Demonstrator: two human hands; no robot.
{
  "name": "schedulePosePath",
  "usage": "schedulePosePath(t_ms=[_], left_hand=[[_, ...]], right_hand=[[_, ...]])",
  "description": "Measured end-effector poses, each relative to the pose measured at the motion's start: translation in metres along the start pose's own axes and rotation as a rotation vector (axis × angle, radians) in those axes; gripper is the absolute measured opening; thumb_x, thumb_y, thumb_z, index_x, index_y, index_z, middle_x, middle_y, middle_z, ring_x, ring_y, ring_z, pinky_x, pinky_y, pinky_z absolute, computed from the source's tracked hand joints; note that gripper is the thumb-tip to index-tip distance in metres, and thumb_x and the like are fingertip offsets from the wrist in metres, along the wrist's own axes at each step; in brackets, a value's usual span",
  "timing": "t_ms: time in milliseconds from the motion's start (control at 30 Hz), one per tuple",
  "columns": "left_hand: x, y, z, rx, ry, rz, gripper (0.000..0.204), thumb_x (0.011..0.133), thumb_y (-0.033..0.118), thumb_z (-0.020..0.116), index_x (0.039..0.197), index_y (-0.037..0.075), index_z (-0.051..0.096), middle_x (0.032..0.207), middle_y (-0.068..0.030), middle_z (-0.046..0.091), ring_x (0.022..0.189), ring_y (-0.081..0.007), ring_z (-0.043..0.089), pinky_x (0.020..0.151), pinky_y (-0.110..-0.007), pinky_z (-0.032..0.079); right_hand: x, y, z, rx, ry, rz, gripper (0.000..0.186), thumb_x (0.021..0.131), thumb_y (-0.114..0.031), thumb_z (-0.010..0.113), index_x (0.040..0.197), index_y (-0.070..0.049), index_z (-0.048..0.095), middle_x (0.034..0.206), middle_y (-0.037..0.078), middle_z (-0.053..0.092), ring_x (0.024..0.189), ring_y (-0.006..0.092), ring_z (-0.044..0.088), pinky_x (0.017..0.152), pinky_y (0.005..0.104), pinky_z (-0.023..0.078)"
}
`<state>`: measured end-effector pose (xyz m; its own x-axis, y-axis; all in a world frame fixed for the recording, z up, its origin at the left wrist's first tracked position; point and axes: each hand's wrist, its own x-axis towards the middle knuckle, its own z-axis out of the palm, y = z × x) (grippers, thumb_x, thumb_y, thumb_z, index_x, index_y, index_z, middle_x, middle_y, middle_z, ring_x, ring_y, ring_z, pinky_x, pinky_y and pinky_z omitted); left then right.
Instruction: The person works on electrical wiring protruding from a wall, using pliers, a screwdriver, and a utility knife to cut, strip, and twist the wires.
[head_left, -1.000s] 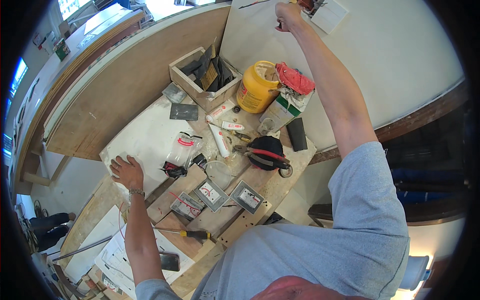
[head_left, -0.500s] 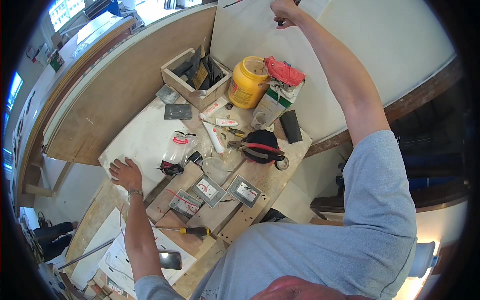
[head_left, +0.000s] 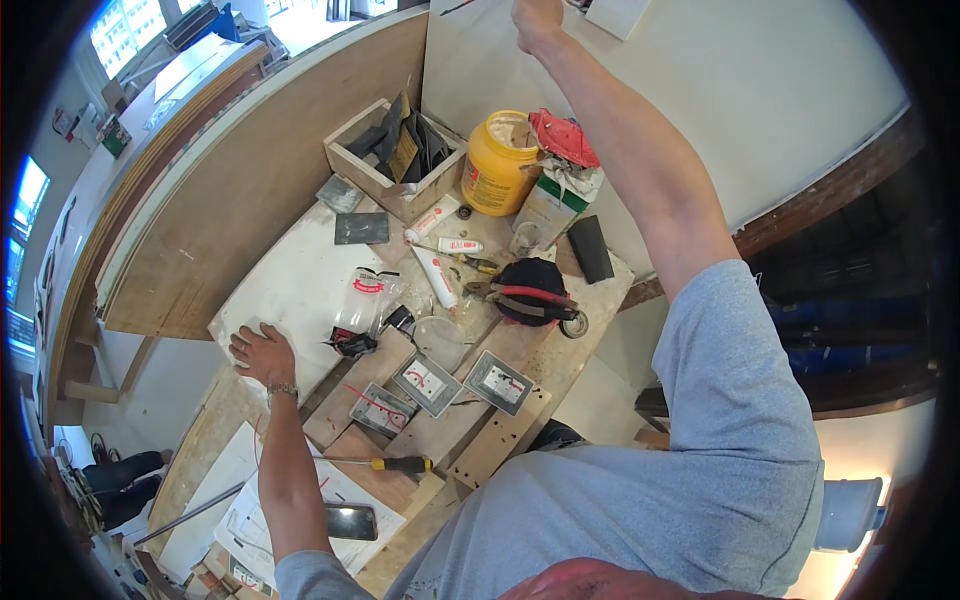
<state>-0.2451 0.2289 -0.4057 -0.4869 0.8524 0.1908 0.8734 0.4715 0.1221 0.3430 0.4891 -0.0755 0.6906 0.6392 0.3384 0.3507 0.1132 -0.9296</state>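
Note:
My left hand (head_left: pixel 263 355) lies flat with fingers apart on a white sheet (head_left: pixel 290 275) at the left side of the workbench. My right hand (head_left: pixel 538 22) reaches up to the white wall panel (head_left: pixel 780 90) at the top edge. The picture cuts it off, so its fingers and anything in them are hidden. A small white plate (head_left: pixel 617 14) is on the panel beside it. Nearer me on the bench sit electrical boxes with red wires, one of them a grey box (head_left: pixel 427 383). Pliers with red handles (head_left: pixel 525 298) rest on a black round thing (head_left: pixel 535 275).
A wooden box (head_left: pixel 395 188) of dark sheets stands at the back, beside a yellow tub (head_left: pixel 500 165) and a carton (head_left: pixel 550 208) topped with red cloth. White tubes (head_left: pixel 436 277), a screwdriver (head_left: pixel 402 464) and a phone (head_left: pixel 350 521) lie about. A curved wooden panel (head_left: pixel 270 170) bounds the left.
My right hand has moved left and farther up, partly out of the picture; the dark thing at its fingers no longer shows. My left hand stays on the sheet; the whole view has shifted slightly.

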Motion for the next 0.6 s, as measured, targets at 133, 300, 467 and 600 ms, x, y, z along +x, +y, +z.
schedulePosePath(t_ms=[133, 300, 467, 600], left_hand=[[-0.001, 0.001, -0.002, -0.003, 0.009, 0.009, 0.054, 0.105, 0.042, 0.042, 0.142, 0.003, 0.043, 0.158, -0.0268, 0.038, 0.150, -0.0431, 0.031, 0.114, -0.072, 0.026], [0.000, 0.000, 0.000, -0.010, 0.015, 0.003, 0.054, 0.105, 0.043, 0.043, 0.142, 0.003, 0.043, 0.158, -0.0270, 0.039, 0.150, -0.0431, 0.031, 0.113, -0.072, 0.026], [-0.001, -0.002, 0.002, -0.010, 0.023, 0.016, 0.055, 0.105, 0.043, 0.043, 0.143, 0.004, 0.043, 0.157, -0.0269, 0.040, 0.149, -0.0431, 0.032, 0.113, -0.072, 0.026], [-0.001, -0.002, 0.001, -0.025, 0.034, 0.011, 0.053, 0.105, 0.043, 0.043, 0.142, 0.004, 0.044, 0.157, -0.0270, 0.040, 0.149, -0.0431, 0.033, 0.113, -0.071, 0.027]], right_hand=[[-0.009, -0.023, 0.018, 0.035, 0.101, 0.008, 0.059, 0.097, -0.025, 0.062, 0.145, 0.003, 0.041, 0.141, 0.027, 0.057, 0.130, 0.0385, 0.057, 0.105, 0.0453, 0.048], [-0.052, -0.067, 0.006, 0.019, 0.015, 0.147, 0.064, 0.094, -0.017, 0.066, 0.147, 0.005, 0.037, 0.146, 0.026, 0.052, 0.132, 0.0450, 0.054, 0.104, 0.0556, 0.053], [-0.064, -0.089, -0.020, -0.330, -0.091, 0.176, 0.063, 0.093, -0.012, 0.064, 0.145, 0.010, 0.037, 0.141, 0.033, 0.054, 0.122, 0.0467, 0.062, 0.086, 0.0593, 0.062], [-0.052, -0.093, -0.033, -0.471, -0.197, 0.151, 0.061, 0.093, -0.013, 0.064, 0.143, 0.012, 0.039, 0.138, 0.035, 0.055, 0.116, 0.0464, 0.065, 0.080, 0.0573, 0.064]])
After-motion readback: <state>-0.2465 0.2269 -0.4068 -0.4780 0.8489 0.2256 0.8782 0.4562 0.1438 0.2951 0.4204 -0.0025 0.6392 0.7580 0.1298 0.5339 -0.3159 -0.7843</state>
